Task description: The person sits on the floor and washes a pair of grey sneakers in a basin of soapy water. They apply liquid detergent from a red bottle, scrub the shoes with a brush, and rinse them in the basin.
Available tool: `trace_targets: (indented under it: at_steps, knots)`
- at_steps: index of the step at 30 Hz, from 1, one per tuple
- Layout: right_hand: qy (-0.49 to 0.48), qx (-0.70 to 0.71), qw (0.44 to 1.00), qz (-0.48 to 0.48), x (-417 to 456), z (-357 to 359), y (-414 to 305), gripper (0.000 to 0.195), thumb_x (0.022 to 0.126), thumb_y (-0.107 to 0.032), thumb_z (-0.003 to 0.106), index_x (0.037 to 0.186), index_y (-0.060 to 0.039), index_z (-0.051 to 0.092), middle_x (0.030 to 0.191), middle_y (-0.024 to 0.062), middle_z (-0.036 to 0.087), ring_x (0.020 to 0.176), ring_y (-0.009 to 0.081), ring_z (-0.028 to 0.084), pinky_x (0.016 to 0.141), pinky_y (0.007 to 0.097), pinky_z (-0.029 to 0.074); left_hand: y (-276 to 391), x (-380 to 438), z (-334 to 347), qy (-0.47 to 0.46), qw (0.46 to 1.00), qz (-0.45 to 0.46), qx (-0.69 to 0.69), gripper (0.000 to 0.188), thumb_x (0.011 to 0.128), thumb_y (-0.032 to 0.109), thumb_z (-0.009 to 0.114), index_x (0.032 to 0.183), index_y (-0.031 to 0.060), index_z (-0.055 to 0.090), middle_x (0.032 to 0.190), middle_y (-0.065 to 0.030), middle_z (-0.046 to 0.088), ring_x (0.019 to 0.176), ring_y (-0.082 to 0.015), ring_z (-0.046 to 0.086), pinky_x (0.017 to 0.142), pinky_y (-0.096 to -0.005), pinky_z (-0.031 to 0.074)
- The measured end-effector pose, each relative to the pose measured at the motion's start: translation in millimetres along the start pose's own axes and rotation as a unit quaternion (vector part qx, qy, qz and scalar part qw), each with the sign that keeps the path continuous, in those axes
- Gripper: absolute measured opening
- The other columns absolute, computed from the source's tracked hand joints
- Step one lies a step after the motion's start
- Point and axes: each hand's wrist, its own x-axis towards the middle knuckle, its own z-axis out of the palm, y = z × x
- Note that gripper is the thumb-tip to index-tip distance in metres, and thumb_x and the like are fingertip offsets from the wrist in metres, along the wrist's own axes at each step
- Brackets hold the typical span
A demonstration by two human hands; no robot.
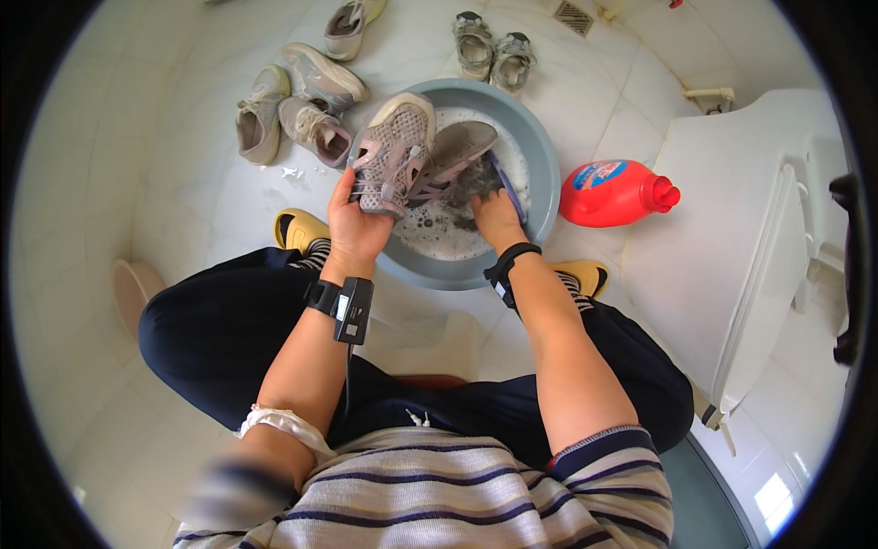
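Observation:
My left hand (357, 223) grips the heel end of a pinkish-grey mesh sneaker (394, 151) with elastic laces, held over the left side of a blue-grey plastic basin (542, 144). Behind it a second sneaker (466, 144) lies tilted in the basin, its grey sole partly showing. Foamy, murky water (439, 237) surrounds it. My right hand (497, 216) reaches into the basin's right side, fingertips dipped in the suds and partly hidden. Next to those fingers is a purple-blue edge (507, 182) of a mostly submerged item; whether I grip it is unclear.
Several worn sneakers (260, 117) lie on the tiled floor at upper left. A grey-green pair (490, 55) stands beyond the basin. To the right are an uncapped red detergent bottle (607, 195) lying down and a white toilet (713, 226). A floor drain (574, 18) is farther back.

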Motion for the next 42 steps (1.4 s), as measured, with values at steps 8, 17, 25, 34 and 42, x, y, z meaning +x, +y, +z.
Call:
trace_targets:
  at_steps: [8,17,25,34,42]
  knots:
    - [0.175,0.279,0.944,0.009,-41.7,-73.1,21.4,0.029,0.082,-0.026,0.067,0.101,-0.0048,0.064,0.094,0.0133,0.065,0.093,0.0353,0.061,0.078,0.0428,0.049,1.7,-9.8,7.9,-0.003,1.000,0.014,0.001,0.046,0.099,0.030,0.041,0.133,-0.0006,0.047,0.136,-0.0163,0.052,0.126,-0.0331,0.047,0.111,-0.0454,0.031]
    - [0.130,0.796,0.577,0.128,-74.6,-109.9,31.6,0.033,0.093,-0.021,0.053,0.122,-0.0062,0.060,0.115,0.0125,0.065,0.092,0.0236,0.066,0.076,0.0339,0.052,-3.6,-26.6,15.9,-0.058,0.998,-0.016,-0.025,0.054,0.080,0.019,0.048,0.130,-0.0020,0.048,0.134,-0.0176,0.052,0.125,-0.0345,0.048,0.112,-0.0473,0.031]
    - [0.152,0.880,0.422,0.154,-92.9,-123.0,26.0,0.031,0.092,-0.007,0.051,0.123,-0.0036,0.054,0.106,0.0130,0.064,0.077,0.0177,0.066,0.064,0.0265,0.054,-6.6,-35.2,16.3,-0.065,0.996,-0.045,-0.040,0.056,0.091,0.036,0.045,0.131,-0.0028,0.047,0.135,-0.0187,0.052,0.124,-0.0343,0.049,0.111,-0.0456,0.032]
    - [0.316,0.724,0.558,0.253,-92.1,-121.5,0.7,0.032,0.088,0.002,0.053,0.117,-0.0050,0.042,0.100,0.0175,0.066,0.061,0.0184,0.063,0.052,0.0310,0.051,-3.7,-33.7,7.4,-0.071,0.997,-0.032,0.010,0.047,0.101,0.032,0.039,0.133,-0.0011,0.046,0.133,-0.0161,0.053,0.122,-0.0302,0.051,0.107,-0.0445,0.037]
    - [0.227,0.633,0.689,0.271,-92.5,-120.7,-11.0,0.039,0.093,-0.018,0.057,0.131,-0.0101,0.051,0.083,0.0149,0.070,0.070,0.0291,0.065,0.071,0.0350,0.050,-4.6,-41.8,10.3,-0.082,0.986,0.009,0.147,0.039,0.102,0.022,0.039,0.131,-0.0029,0.047,0.131,-0.0150,0.055,0.118,-0.0276,0.054,0.105,-0.0429,0.039]
